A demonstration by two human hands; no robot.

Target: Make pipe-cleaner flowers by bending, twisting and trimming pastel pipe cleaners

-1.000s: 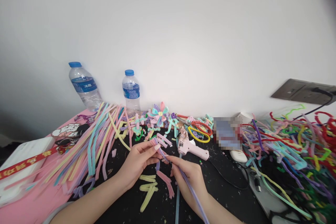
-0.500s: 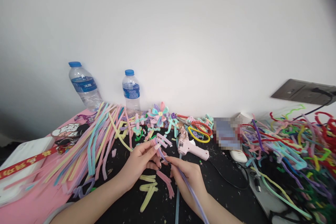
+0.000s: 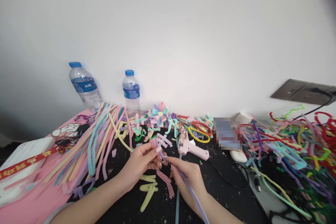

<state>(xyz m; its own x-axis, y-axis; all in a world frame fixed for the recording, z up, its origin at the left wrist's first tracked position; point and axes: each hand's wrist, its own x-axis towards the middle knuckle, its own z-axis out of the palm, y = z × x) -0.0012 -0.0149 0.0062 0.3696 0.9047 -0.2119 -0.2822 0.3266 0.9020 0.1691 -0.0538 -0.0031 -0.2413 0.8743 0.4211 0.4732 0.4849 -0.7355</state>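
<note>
A long purple pipe cleaner point(image 3: 193, 193) runs from between my hands down past my right wrist to the bottom edge. My left hand point(image 3: 145, 160) pinches its upper end, together with a pink piece point(image 3: 154, 143). The fingers of my right hand point(image 3: 187, 178) are closed on the same purple stem, just right of my left fingertips. Below my hands lie short folded yellow pieces point(image 3: 148, 196) and pink pieces point(image 3: 167, 183) on the black surface. Lilac folded pieces point(image 3: 164, 140) rest just beyond my left fingertips.
A pink glue gun point(image 3: 194, 148) lies right of my hands, with red and yellow scissors point(image 3: 199, 133) behind it. Long pastel stems point(image 3: 94, 143) spread at the left, tangled colourful ones point(image 3: 291, 147) at the right. Two bottles point(image 3: 84, 85) point(image 3: 131, 91) stand by the wall.
My left fingers have shifted slightly around the upper end of the purple stem. My right hand has barely moved.
</note>
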